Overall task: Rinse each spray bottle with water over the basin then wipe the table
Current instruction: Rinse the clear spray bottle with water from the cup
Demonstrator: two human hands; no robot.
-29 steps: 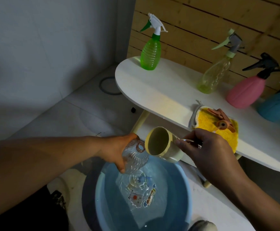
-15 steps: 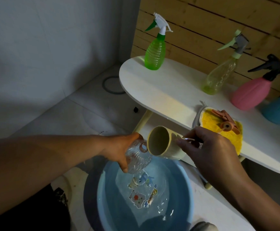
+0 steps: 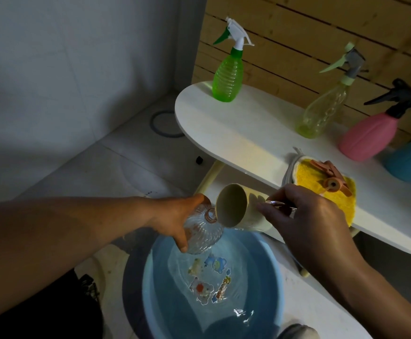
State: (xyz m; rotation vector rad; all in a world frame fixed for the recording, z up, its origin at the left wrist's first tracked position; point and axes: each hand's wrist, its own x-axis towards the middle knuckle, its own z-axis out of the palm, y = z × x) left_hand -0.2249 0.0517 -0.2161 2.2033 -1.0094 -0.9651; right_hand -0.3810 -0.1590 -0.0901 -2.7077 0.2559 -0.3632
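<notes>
Over the blue basin (image 3: 276,287), near on the floor, one clear bottle (image 3: 203,232) with its sprayer off is gripped by the left hand (image 3: 175,217). A cream cup (image 3: 238,209), tipped to the bottle's mouth, is pinched by its handle in the right hand (image 3: 304,216). Four bottles are seen standing far on the white table (image 3: 236,133), judged unrinsed; the yellow cloth (image 3: 321,187) lies unused at the table's near edge, just beside the right hand. Open floor is left only to the left.

Perhaps five spray bottles (image 3: 227,77), one basin (image 3: 150,285).
</notes>
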